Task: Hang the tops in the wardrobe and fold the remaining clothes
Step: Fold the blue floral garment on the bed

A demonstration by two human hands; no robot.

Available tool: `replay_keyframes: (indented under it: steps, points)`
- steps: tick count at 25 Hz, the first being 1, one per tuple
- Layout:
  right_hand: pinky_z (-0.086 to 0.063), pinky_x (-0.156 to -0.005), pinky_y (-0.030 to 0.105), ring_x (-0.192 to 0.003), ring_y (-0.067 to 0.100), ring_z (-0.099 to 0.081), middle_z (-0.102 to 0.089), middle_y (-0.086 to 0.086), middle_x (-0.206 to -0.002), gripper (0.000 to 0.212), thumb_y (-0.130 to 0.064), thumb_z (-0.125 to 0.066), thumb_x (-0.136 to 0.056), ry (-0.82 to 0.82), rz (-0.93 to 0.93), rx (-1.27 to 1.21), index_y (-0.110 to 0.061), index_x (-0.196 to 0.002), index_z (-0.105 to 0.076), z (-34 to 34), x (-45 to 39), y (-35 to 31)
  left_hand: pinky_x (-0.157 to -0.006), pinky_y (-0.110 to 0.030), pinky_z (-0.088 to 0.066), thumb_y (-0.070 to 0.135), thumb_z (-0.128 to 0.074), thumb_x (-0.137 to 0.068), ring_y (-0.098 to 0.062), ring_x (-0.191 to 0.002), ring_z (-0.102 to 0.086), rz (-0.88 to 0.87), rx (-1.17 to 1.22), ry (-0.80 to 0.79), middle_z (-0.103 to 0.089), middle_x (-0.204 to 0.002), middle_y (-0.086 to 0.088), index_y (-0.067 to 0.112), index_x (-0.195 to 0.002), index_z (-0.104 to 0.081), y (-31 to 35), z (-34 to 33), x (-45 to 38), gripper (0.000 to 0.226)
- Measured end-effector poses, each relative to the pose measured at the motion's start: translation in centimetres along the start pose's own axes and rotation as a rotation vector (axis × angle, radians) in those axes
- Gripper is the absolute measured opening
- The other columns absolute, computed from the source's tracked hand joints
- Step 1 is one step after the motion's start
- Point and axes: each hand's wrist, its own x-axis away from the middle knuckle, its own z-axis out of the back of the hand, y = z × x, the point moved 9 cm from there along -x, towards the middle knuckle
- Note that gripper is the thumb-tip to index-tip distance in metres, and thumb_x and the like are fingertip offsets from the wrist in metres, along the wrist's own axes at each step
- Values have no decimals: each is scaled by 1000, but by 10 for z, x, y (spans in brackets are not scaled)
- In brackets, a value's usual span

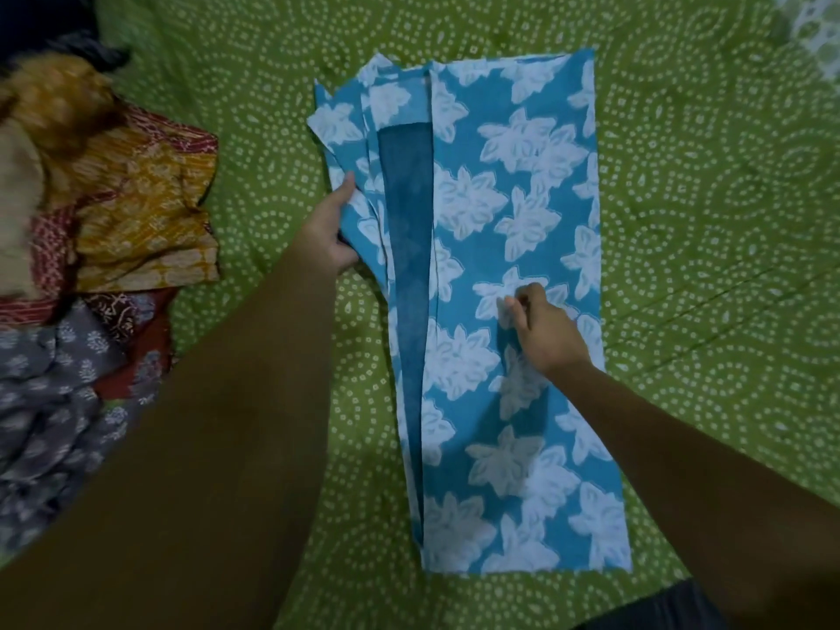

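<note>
From the head camera, a blue garment (pixel 513 311) with white flower print lay flat and lengthwise on a bed covered by a green sheet (pixel 682 220) with white dotted circles; the garment was folded along its length, so that a narrow strip of its plain darker inner side showed between two edges, left of its middle. The left hand (pixel 329 234) gripped the loose layered edge on the left side of the garment, near the far end, with the thumb on top and the fingers under the cloth; the right hand (pixel 543 331) rested on the middle part of the garment, its fingers curled and pinching a small fold of the cloth (how much cloth it held was hard to see). The two hands were well apart, one at the edge and one near the centre. At the left side of the bed lay a heap of other clothes (pixel 91 266): a mustard yellow piece on top, red patterned cloth under it, and a grey piece with pale print nearer to the person; this heap did not touch the blue garment.
</note>
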Motion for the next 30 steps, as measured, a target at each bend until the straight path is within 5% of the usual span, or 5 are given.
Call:
replay_keyframes:
  steps: [11,15,21,27,30]
  points:
    - [-46,-77,38,-97,26,-51,-51,11,-110,57,-49,-61,-85,316,277,178,-11,-124,-46,-10,40,-122,-88,-43,-54,15,-64,-89,-27,-113,-61,-263,331,67,-62,-127,-13,9,-132,-52,70,122,59,45]
    - [-46,-80,39,-101,27,-50,-47,10,-117,58,-36,-58,-85,190,573,593,-14,-135,-37,-81,21,-216,-68,-24,-57,3,-68,-85,-23,-102,-65,-601,-298,501,-62,-118,-11,2,-127,-49,110,192,79,46]
    - [-47,-81,40,-109,30,-48,-36,14,-133,55,-11,-46,-94,71,564,797,-18,-142,-21,-119,6,-245,-85,-22,-44,-3,-43,-87,-27,-104,-57,-997,-1100,410,-62,-110,-15,7,-100,-65,127,190,92,28]
    - [-36,-93,39,-112,24,-44,-43,8,-131,58,-36,-46,-87,-159,866,574,-16,-140,-34,-127,38,-264,-91,-51,-46,5,-50,-92,-39,-121,-44,-624,-1570,689,-40,-144,-12,13,-137,-46,104,209,80,46]
    - [-25,-106,48,-132,31,-27,-23,13,-150,66,-34,-40,-94,191,413,767,-7,-149,-17,-67,-56,-269,-83,-49,-47,4,-57,-83,-38,-123,-38,-659,-1627,915,-33,-143,-14,17,-140,-40,105,200,97,61]
